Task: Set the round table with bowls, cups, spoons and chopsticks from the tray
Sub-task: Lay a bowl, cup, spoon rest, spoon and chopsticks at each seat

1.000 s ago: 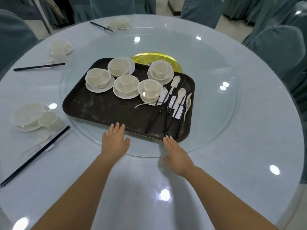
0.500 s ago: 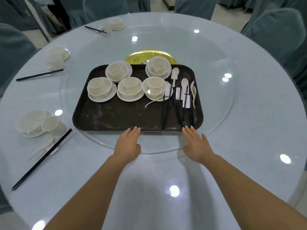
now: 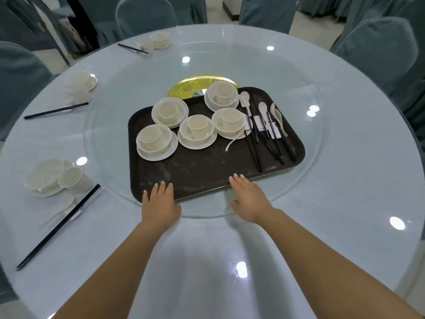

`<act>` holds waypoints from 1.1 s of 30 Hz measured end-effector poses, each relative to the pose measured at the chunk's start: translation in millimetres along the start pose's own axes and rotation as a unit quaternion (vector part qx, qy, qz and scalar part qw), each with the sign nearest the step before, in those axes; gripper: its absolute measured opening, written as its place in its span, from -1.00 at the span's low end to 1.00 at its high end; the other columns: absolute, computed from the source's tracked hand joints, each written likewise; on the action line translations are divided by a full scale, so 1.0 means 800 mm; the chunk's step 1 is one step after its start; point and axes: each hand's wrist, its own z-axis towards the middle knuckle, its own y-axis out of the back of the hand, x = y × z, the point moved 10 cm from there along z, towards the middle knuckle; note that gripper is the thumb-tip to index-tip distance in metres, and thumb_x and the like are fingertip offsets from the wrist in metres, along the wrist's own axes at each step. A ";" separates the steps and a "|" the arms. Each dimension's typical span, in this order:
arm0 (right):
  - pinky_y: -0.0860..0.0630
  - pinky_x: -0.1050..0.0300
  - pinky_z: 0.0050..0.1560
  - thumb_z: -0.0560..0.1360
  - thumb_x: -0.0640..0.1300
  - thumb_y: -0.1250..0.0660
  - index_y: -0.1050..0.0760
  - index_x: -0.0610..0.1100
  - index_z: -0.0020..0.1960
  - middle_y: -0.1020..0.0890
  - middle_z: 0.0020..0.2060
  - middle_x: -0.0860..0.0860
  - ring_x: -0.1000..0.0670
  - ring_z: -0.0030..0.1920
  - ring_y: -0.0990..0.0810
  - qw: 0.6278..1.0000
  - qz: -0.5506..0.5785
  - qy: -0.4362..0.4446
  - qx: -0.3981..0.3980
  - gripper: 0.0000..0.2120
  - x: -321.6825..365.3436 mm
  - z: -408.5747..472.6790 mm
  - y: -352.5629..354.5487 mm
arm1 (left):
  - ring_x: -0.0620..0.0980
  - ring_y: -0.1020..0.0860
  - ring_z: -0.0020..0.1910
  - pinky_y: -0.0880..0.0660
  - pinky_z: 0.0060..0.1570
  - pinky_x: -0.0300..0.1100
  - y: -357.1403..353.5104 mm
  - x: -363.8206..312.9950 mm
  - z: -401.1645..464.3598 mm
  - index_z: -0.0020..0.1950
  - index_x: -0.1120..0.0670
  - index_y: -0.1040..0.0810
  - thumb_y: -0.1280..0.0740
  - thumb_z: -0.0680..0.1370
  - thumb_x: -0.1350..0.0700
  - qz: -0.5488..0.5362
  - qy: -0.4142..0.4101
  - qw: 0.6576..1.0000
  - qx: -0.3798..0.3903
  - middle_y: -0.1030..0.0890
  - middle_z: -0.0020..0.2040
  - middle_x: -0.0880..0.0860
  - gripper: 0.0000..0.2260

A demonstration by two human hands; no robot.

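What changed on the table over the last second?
The tray has turned counterclockwise on the glass turntable, its chopstick end swinging away. Left hand and right hand stayed flat at the near edge, gripping nothing. The tray's dishes and the laid place settings are unchanged.

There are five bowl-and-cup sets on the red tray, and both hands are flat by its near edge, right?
Nearly. The tray is dark brown, not red, as the head view shows. It does hold five bowl-and-cup sets, and the left hand and right hand lie flat at its near edge.

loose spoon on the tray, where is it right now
In the head view the loose spoon lies on the dark tray, right of centre, its handle running from under the nearest-right bowl set, left of the chopsticks.
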 end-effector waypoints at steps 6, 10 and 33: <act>0.03 -0.09 0.52 0.64 0.01 -0.08 0.01 -0.12 0.59 0.03 0.59 -0.03 -0.04 0.58 0.12 0.999 -0.006 -0.033 -0.004 -0.41 -0.018 0.005 -0.006 | 0.08 -0.31 0.46 -0.23 0.43 -0.02 -0.014 0.001 -0.009 0.49 0.08 -0.33 -0.13 0.63 -0.13 -0.093 -0.024 0.995 0.003 -0.32 0.51 0.06 -0.52; 0.02 -0.05 0.52 0.65 0.05 -0.09 -0.04 -0.12 0.58 -0.01 0.59 -0.02 -0.03 0.58 0.12 0.998 0.033 -0.057 -0.015 -0.43 -0.049 0.004 0.003 | 0.06 -0.50 0.21 -0.45 0.17 -0.11 0.007 -0.013 -0.009 0.34 0.08 -0.49 -0.23 0.61 -0.04 -0.196 -0.040 0.978 -0.053 -0.56 0.25 0.04 -0.65; 0.05 0.16 0.51 0.63 -0.12 -0.16 0.02 -0.15 0.59 0.08 0.59 0.01 0.03 0.57 0.21 0.992 0.094 -0.073 -0.035 -0.39 -0.098 0.007 0.011 | 0.10 -0.65 -0.12 -0.61 -0.06 -0.12 -0.017 0.014 0.096 0.41 0.16 -0.29 -0.33 0.56 0.26 -0.701 0.355 0.610 -0.102 -0.52 0.00 0.10 -0.56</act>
